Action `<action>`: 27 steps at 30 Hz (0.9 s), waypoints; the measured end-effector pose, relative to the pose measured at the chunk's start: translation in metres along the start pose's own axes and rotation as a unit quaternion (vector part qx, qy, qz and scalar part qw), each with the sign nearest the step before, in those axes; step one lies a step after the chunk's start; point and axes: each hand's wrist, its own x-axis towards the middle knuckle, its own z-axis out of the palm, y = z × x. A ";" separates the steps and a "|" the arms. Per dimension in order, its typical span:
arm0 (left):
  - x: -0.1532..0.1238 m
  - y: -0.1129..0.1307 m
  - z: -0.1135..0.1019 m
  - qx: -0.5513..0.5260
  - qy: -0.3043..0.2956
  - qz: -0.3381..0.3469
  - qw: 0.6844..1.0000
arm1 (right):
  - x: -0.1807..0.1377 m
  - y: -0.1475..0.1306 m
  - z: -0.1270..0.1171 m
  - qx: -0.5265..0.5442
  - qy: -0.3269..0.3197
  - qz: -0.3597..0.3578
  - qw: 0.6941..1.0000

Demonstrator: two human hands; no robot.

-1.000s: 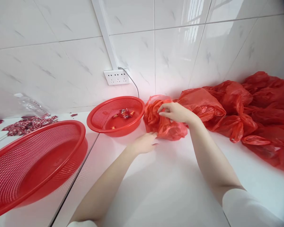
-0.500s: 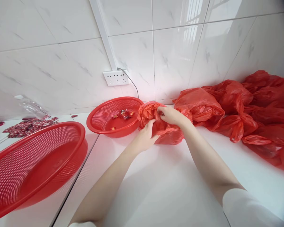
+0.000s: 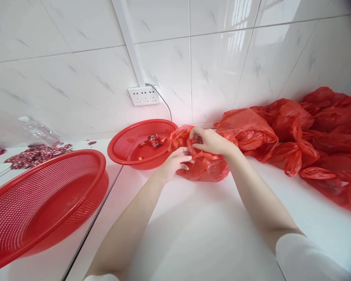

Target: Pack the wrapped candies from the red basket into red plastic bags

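A crumpled red plastic bag (image 3: 206,169) sits on the white tabletop, its gathered mouth tilted toward the small red basket (image 3: 125,159). My right hand (image 3: 209,141) grips the bag's bunched upper edge with curled fingers. On the bag's left side, my left hand (image 3: 173,164) rests against the plastic, its fingers apart and slightly bent. What the bag holds is hidden by its folds. Several small wrapped pieces (image 3: 153,141), red and gold, lie inside the small basket.
A bigger red basket (image 3: 103,168) stands at the left, beyond a seam in the tabletop. Behind it are a patterned red cloth (image 3: 36,156) and a clear plastic bottle (image 3: 41,132). Several filled red bags (image 3: 292,121) crowd the right. A socket strip (image 3: 144,96) is on the tiled wall.
My left hand has loosened its fingers and slid slightly left along the bag. My right hand has shifted a little left at the bag's mouth, and the bag's lower part shows more.
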 end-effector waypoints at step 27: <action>-0.027 0.053 -0.066 -0.266 0.273 0.384 0.841 | -0.004 0.021 -0.013 0.086 -0.040 0.132 0.987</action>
